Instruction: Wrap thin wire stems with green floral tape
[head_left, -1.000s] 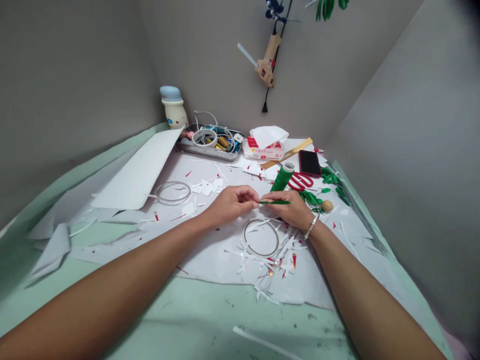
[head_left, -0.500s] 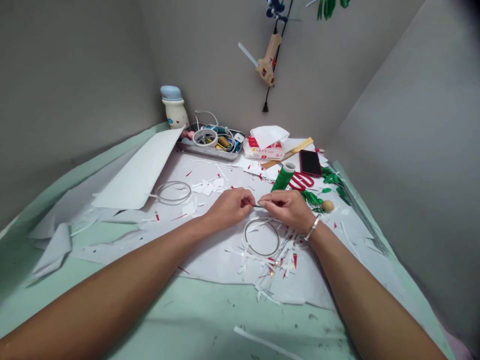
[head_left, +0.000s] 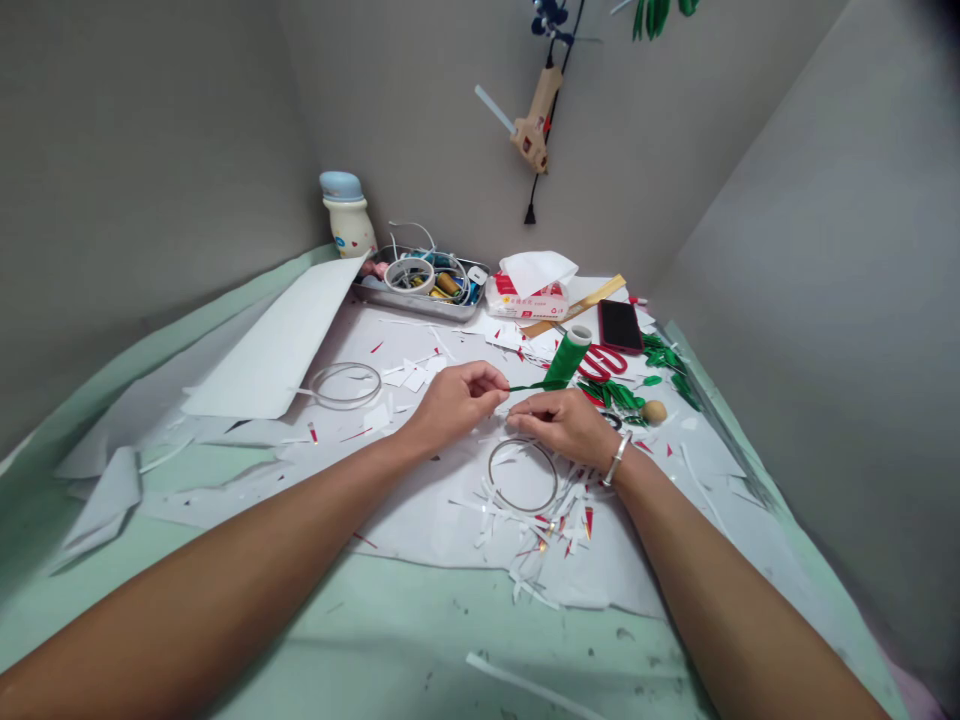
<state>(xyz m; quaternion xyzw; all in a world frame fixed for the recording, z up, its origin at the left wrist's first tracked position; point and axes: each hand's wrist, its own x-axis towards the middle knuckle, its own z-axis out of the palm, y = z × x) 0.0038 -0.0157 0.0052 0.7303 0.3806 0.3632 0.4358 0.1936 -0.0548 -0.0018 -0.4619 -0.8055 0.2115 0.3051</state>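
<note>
My left hand (head_left: 457,403) pinches a narrow strip of green tape (head_left: 531,386) that runs across to a green tape spool (head_left: 568,357) standing upright on the paper. My right hand (head_left: 562,425) holds its fingertips close under my left fingers, shut on a thin stem (head_left: 506,410) that they mostly hide. Just below my right hand lies a wire ring (head_left: 523,441) among white and red paper scraps (head_left: 544,530). Red-handled scissors (head_left: 602,363) and green leaf pieces (head_left: 619,395) lie past my right hand.
A metal tray (head_left: 420,300) of wires and tape, a bottle (head_left: 349,215), a tissue pack (head_left: 527,298) and a phone (head_left: 620,326) stand at the back. A hot glue gun (head_left: 534,125) hangs on the wall. A white card sheet (head_left: 277,340) lies at left.
My hands have moved slightly apart and nearer me. The green strip now stretches from the spool to my left fingers, and my right hand has shifted down and to the left.
</note>
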